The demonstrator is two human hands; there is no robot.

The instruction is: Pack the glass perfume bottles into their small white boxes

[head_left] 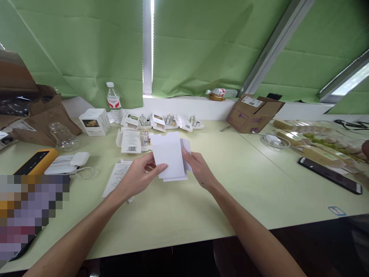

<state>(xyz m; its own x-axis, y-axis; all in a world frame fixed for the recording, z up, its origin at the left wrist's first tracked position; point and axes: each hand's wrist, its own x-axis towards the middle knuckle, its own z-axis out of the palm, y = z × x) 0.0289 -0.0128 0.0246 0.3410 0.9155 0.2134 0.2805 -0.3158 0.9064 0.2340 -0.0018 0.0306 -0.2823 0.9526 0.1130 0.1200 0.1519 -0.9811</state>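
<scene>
Between my two hands is a white carton [170, 156], its plain side facing me and its flaps folded out, held above the table. My left hand [141, 173] grips its left edge, the thumb lying on the front. On the right edge, near a side flap, my right hand [198, 167] pinches it. Beneath my left forearm lies a flat printed white carton [113, 180]. Just behind, an opened carton with a barcode [131, 141] sits beside a small glass bottle [145, 136]. Farther back, several opened cartons [158, 122] stand in a row with small bottles.
A closed white box [95, 122], a water bottle [114, 102] and a glass jar [65, 138] stand back left, near a yellow device [37, 163]. Toward the right are a cardboard box [250, 114], a coiled white cable [273, 141] and a black phone [328, 175].
</scene>
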